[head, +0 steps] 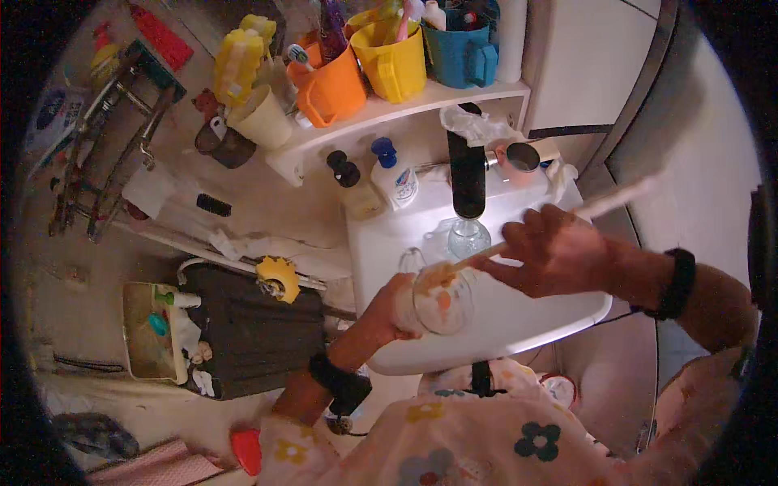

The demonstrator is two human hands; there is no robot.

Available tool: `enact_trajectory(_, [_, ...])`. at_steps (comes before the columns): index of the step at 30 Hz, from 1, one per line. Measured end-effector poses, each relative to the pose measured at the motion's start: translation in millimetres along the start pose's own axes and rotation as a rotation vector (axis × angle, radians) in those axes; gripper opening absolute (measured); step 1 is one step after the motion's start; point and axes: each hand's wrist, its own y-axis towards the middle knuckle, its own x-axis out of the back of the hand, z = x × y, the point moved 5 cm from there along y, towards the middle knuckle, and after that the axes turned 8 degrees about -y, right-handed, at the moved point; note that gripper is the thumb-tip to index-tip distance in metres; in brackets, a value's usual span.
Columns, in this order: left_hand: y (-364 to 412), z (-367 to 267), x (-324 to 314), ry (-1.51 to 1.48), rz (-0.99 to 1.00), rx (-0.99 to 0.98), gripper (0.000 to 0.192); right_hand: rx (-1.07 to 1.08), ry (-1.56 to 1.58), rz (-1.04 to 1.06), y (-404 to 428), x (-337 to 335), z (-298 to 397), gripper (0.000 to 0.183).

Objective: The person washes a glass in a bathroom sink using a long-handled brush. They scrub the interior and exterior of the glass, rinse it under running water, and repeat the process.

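Note:
My left hand (384, 311) is closed around a clear glass vessel (448, 311), tilted so its round opening faces up toward me. My right hand (552, 252) grips a long, pale stick-like handle (614, 199), whose far part extends up to the right. The handle's lower end (468, 260) meets the vessel's upper rim; an orange-brown blurred patch shows there, and I cannot tell what the tip is. Both hands are over a white washbasin (523, 325). A black faucet (468, 176) stands at its back, with a clear, shiny shape (469, 238) under its end, water or glass.
Behind the basin stand a black-capped bottle (358, 191), a blue-capped white bottle (395, 179) and a pinkish cup (519, 161). Above, a shelf (401, 106) carries orange (334, 85), yellow (392, 61) and blue (456, 54) mugs. At left are a dark bin-like box (261, 334) and a small basket (152, 358).

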Motion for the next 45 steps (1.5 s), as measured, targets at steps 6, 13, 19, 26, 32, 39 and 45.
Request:
enact_trajectory(6, [11.9, -4.7, -7.3, -0.372, -0.336, -0.393, 0.025, -0.354, 0.645, 0.549, -37.5, -51.6, 71.5, 0.043])
enact_trajectory(13, [15.5, -10.5, -16.8, -0.43, -0.305, -0.468, 0.027, -0.606, 0.912, 0.38, -29.2, -44.3, 53.2, 0.049])
enact_trajectory(19, [30.1, -8.2, -25.5, -0.336, -0.217, -0.356, 0.026, -0.439, 0.449, 0.476, -34.8, -49.4, 70.9, 0.04])
enact_trajectory(26, [35.2, 4.7, -20.9, -0.53, -0.294, -0.385, 0.025, -0.693, 1.221, 0.618, -37.8, -63.0, 73.5, 0.058])
enact_trajectory(32, [38.8, 10.4, -23.8, -0.287, -0.207, -0.272, 0.022, -0.322, 0.325, 0.445, -39.3, -47.5, 85.1, 0.035])
enact_trajectory(39, [19.5, -11.2, -13.7, -0.365, -0.195, -0.651, 0.021, -1.212, 2.294, 0.68, -55.5, -61.2, 121.6, 0.037])
enact_trajectory(45, [24.7, -18.0, 2.3, -0.137, -0.344, -0.8, 0.023, -0.89, 1.521, 0.513, -60.5, -63.7, 97.7, 0.035])
